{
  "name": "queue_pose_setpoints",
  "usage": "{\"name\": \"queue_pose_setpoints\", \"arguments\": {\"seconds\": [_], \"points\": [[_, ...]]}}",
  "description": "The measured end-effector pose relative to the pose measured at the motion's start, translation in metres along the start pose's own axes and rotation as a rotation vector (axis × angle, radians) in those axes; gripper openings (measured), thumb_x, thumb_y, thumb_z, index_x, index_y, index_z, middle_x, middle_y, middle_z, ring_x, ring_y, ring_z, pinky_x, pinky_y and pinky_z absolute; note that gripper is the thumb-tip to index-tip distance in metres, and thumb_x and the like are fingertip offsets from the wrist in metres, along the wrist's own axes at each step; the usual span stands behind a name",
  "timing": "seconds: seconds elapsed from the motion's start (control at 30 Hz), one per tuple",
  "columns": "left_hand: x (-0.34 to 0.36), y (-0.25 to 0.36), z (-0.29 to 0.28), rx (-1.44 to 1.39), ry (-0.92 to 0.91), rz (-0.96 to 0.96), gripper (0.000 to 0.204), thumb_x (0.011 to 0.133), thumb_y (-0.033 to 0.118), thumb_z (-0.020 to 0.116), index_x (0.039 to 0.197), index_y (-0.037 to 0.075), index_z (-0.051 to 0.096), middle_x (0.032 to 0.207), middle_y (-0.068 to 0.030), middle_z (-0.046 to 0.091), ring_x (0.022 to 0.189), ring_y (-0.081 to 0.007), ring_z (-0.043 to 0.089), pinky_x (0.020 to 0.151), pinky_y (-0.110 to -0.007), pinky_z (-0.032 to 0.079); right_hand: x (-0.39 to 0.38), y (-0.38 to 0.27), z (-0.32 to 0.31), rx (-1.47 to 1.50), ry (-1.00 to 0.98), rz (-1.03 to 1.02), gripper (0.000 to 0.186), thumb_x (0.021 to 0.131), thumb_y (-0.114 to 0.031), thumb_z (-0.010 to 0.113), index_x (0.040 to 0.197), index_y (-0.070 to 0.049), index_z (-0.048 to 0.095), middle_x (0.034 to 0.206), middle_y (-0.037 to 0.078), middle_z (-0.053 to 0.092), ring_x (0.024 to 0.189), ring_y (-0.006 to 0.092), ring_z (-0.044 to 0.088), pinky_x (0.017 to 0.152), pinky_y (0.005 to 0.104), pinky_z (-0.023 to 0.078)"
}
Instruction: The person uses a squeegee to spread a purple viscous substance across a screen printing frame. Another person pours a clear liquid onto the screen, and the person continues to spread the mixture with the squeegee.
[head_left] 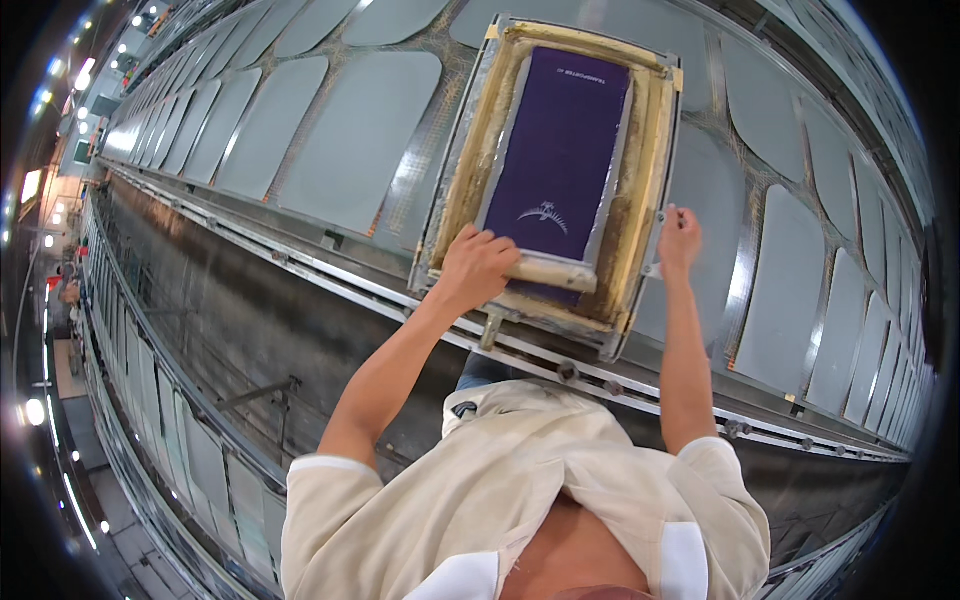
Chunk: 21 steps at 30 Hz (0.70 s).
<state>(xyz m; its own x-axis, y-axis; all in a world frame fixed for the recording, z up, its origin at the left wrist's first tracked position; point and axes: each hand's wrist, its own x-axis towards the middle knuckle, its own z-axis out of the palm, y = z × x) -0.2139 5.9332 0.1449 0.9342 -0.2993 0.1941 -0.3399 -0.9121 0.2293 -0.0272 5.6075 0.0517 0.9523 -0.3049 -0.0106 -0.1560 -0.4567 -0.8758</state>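
Observation:
A screen-printing frame [652,140] with yellowed, ink-stained edges lies over the grey panels in front of me. Inside its border is a dark purple rectangle [570,150] bearing small pale lettering and a pale curved emblem. Across the near end of the rectangle lies a squeegee [555,274] with a pale bar-like handle. My left hand [478,265] is closed over the squeegee's left end. At the frame's right side, my right hand [680,238] is closed around a side handle, mostly hidden by the fingers; small metal fittings show beside it.
Rows of rounded grey panels [360,140] run along the long table to both sides. A metal rail [290,258] with bolts follows the table's near edge, close to my body. Another panelled table [190,430] stands at the lower left, beyond a dark aisle.

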Motion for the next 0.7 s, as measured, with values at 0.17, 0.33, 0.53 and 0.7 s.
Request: {"name": "queue_pose_setpoints", "arguments": {"seconds": [0.17, 0.33, 0.53, 0.7], "points": [[-0.061, -0.045, -0.009, 0.014, -0.015, 0.022, 0.039, 0.061, 0.006, 0.074, 0.099, 0.013, 0.069, 0.103, 0.0027, 0.071, 0.090, -0.0202, 0.064, 0.086, -0.038, 0.044, -0.045, -0.027, 0.049, 0.024, 0.020, 0.067, 0.029, 0.097, -0.030, 0.065, 0.092, -0.002, 0.065, 0.075, 0.007, 0.064, 0.067, 0.0167, 0.054, 0.066, 0.0353, 0.046], [-0.088, -0.065, 0.004, 0.035, 0.030, 0.090, 0.044, 0.061, 0.004, 0.071, 0.104, 0.013, 0.069, 0.107, 0.0022, 0.070, 0.089, -0.0201, 0.062, 0.084, -0.038, 0.045, -0.052, -0.037, 0.068, 0.026, 0.027, 0.108, 0.028, 0.098, -0.030, 0.064, 0.094, -0.003, 0.067, 0.074, 0.007, 0.065, 0.066, 0.0171, 0.054, 0.066, 0.0352, 0.046], [-0.044, -0.090, 0.025, 0.041, 0.038, 0.138, 0.043, 0.063, 0.003, 0.070, 0.105, 0.011, 0.068, 0.107, 0.0007, 0.069, 0.089, -0.0201, 0.062, 0.083, -0.038, 0.043, -0.046, -0.035, 0.075, -0.175, 0.014, 0.126, 0.029, 0.098, -0.030, 0.063, 0.096, -0.002, 0.067, 0.076, 0.012, 0.067, 0.066, 0.0207, 0.057, 0.066, 0.0375, 0.047], [0.083, -0.157, 0.051, 0.047, 0.064, 0.154, 0.039, 0.065, 0.002, 0.068, 0.102, 0.013, 0.069, 0.105, 0.0005, 0.071, 0.090, -0.0211, 0.063, 0.083, -0.039, 0.043, -0.045, -0.035, 0.070, -0.377, -0.110, 0.153, 0.030, 0.099, -0.033, 0.062, 0.102, -0.003, 0.067, 0.085, 0.017, 0.068, 0.076, 0.0317, 0.064, 0.071, 0.0434, 0.049]]}}
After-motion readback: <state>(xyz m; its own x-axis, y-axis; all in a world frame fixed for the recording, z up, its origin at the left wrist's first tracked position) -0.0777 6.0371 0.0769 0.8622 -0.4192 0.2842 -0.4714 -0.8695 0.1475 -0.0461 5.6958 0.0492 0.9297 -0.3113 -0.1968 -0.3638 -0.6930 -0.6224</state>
